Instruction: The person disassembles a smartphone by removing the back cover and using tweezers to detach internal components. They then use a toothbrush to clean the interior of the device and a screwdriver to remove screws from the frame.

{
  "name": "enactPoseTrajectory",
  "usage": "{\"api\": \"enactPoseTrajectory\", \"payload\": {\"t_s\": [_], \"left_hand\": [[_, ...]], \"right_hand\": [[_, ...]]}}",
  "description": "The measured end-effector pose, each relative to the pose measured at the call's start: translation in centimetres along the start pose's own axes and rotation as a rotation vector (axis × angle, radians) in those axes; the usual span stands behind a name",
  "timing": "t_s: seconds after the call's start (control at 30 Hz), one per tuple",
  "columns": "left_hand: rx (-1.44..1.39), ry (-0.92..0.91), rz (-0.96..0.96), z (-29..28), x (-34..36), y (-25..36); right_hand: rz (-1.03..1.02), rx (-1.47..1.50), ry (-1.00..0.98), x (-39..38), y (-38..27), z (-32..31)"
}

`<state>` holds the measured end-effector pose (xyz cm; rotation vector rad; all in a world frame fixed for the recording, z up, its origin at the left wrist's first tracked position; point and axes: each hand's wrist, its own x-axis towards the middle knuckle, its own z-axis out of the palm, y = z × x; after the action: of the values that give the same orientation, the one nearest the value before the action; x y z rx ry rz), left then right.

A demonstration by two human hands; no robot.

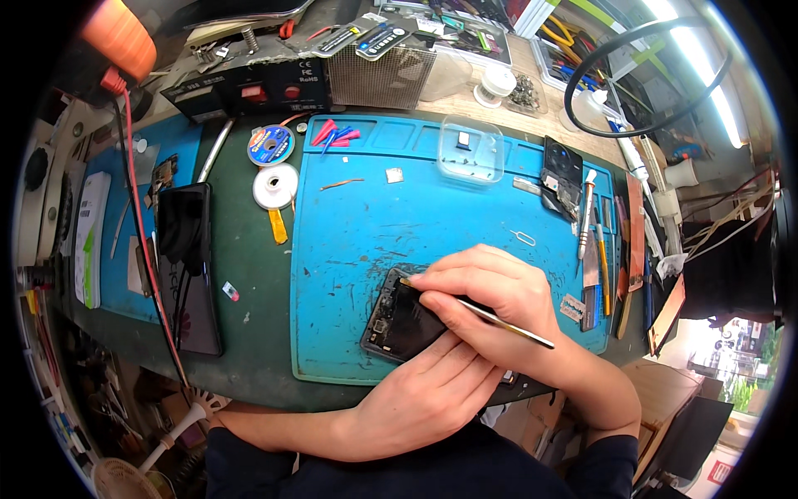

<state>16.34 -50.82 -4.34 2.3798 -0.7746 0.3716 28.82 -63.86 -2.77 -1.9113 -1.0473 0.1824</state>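
Observation:
An opened black phone [386, 320] lies on the blue silicone mat [349, 224], inner parts exposed along its left end. My right hand [499, 308] grips a thin metal hand tool [524, 333] between thumb and fingers, its point at the phone's upper-left area. My left hand [420, 391] rests over the near right part of the phone, fingers together and holding it down, partly tucked under my right hand. Part of the phone is hidden by both hands.
Left are another phone [187, 274], tape spools [274, 185] and hanging cables [141, 241]. Behind stand a black power unit [274, 75] and a clear plastic box [470, 166]. Right are a dark phone part [564, 162], several tools [604, 266] and a razor blade [572, 307].

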Motion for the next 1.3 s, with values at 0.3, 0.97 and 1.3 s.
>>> {"api": "enactPoseTrajectory", "payload": {"t_s": [0.3, 0.97, 1.3], "left_hand": [[-0.005, 0.010, -0.008, 0.0, 0.2, 0.0], [-0.007, -0.005, -0.013, 0.1, 0.1, -0.1], [0.018, 0.007, -0.001, 0.3, 0.1, -0.1]], "right_hand": [[0.113, 0.080, -0.020, -1.0, 0.3, -1.5], [-0.046, -0.079, -0.041, -1.0, -0.2, -2.0], [-0.085, -0.074, -0.020, -1.2, 0.0, -2.0]]}}
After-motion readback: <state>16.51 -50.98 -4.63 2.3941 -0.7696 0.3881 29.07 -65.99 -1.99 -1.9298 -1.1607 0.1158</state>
